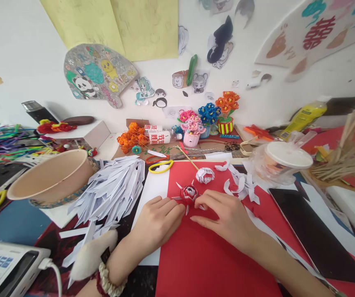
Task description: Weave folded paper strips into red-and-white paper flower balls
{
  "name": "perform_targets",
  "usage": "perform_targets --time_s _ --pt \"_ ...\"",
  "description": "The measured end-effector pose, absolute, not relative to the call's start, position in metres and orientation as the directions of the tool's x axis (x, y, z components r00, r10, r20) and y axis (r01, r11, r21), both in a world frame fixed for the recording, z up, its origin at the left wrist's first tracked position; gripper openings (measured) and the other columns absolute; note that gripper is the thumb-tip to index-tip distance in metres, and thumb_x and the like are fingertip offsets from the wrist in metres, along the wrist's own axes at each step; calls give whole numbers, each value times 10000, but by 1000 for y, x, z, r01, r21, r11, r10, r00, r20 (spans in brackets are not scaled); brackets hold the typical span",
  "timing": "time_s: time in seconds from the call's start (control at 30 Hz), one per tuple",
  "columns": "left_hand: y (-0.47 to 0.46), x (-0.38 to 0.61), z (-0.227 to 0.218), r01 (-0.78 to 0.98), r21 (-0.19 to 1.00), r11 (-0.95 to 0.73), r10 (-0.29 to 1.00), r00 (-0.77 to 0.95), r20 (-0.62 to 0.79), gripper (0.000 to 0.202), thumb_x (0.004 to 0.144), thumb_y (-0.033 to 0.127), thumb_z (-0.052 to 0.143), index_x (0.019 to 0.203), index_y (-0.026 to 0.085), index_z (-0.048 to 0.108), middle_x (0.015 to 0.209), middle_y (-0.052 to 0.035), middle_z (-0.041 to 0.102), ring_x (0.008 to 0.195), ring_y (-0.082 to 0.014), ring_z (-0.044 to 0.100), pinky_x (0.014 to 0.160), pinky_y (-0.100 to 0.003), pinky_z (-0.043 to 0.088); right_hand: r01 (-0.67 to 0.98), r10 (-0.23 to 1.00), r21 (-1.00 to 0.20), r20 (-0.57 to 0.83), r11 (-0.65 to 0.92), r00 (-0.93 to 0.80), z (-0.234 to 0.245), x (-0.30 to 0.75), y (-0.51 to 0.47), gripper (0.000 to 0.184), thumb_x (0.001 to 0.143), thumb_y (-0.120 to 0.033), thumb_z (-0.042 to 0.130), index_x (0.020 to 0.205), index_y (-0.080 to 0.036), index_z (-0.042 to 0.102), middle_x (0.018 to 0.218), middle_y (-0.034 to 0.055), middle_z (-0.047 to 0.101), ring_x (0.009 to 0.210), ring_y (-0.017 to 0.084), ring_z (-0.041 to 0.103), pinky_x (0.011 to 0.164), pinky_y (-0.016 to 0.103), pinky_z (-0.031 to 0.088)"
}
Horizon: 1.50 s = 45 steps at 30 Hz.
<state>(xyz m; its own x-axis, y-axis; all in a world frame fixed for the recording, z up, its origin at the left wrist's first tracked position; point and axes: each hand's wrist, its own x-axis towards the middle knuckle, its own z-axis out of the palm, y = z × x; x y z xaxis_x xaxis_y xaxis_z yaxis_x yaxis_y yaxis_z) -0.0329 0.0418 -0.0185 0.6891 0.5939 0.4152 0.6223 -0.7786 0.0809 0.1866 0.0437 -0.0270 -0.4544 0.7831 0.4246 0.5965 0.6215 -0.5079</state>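
Note:
A small red-and-white paper flower [190, 192] with thin white strips sticking out around it is between my hands, over the red paper [214, 264]. My left hand [162, 219] is closed, its fingertips gripping the flower's left and lower edge. From the other side, my right hand [225, 215] reaches in with curved fingers at the flower's right edge. Its thumb is apart from the fingers, with red paper showing between. Just behind lies a white paper flower [205, 175] on a thin stick stem. Curled white paper pieces [242, 185] are scattered to the right.
A heap of cut white paper strips [112, 185] lies left, beside a beige bowl [50, 175]. Yellow-handled scissors [160, 166] are behind. A black tablet-like slab [316, 235] and a lidded cup [284, 161] stand right. A white device [13, 268] with a cable is front left.

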Motion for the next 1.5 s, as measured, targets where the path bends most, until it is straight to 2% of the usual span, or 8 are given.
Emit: perform_targets --time_s 0.1,0.27,0.4,0.83,0.97,1.2,1.33,1.5 --pt "42 -32 -19 646 106 -756 622 660 421 183 1000 177 414 916 178 576 750 -6 649 626 -129 566 604 -268 381 629 702 -354 530 692 -475 -31 184 43 86 943 -274 594 959 -192 617 850 23 679 734 166 635 636 287 441" --pt "44 -28 -23 619 62 -783 594 715 368 204 1010 167 372 970 179 573 744 -8 642 637 -141 593 563 -279 359 685 620 -92 525 722 -583 -37 181 47 122 951 -218 554 881 -175 645 752 31 647 634 177 579 550 306 378" --pt "45 -23 -27 618 19 -786 579 723 377 273 1025 164 330 906 172 576 712 -15 617 602 -158 575 546 -299 358 705 574 3 579 709 -579 -41 177 50 211 965 -111 483 882 -170 667 722 22 640 611 161 557 549 306 362" --pt "45 -24 -24 680 122 -723 658 624 421 267 1007 164 355 922 183 606 792 -42 683 695 -153 636 650 -263 476 713 573 -35 624 700 -531 -41 173 49 198 954 -130 497 841 -168 656 721 35 639 624 175 557 556 313 360" --pt "46 -20 -25 686 85 -722 656 641 399 242 1012 175 356 1027 169 597 836 -50 692 711 -171 637 639 -284 476 727 580 -23 621 686 -527 -43 172 50 210 940 -97 501 817 -165 658 703 37 635 621 179 561 552 306 365" --pt "50 -18 -19 632 34 -775 589 701 403 334 1036 167 285 973 147 613 778 -48 679 668 -165 628 594 -283 439 712 576 -82 656 697 -487 -42 172 50 256 943 -78 456 810 -159 659 724 49 663 637 180 591 555 301 420" --pt "47 -19 -15 626 192 -755 616 580 532 179 992 160 450 1083 168 605 914 -56 722 775 -172 663 676 -290 481 678 559 -169 720 716 -411 -35 174 47 157 939 -114 522 893 -128 671 819 77 705 718 190 638 628 312 485" --pt "43 -13 -11 561 476 -677 727 413 548 130 925 144 569 1018 201 639 938 -42 703 869 -163 653 778 -286 524 674 564 -218 749 706 -348 -26 174 44 154 949 -125 537 916 -165 682 816 52 722 725 171 644 676 304 502"
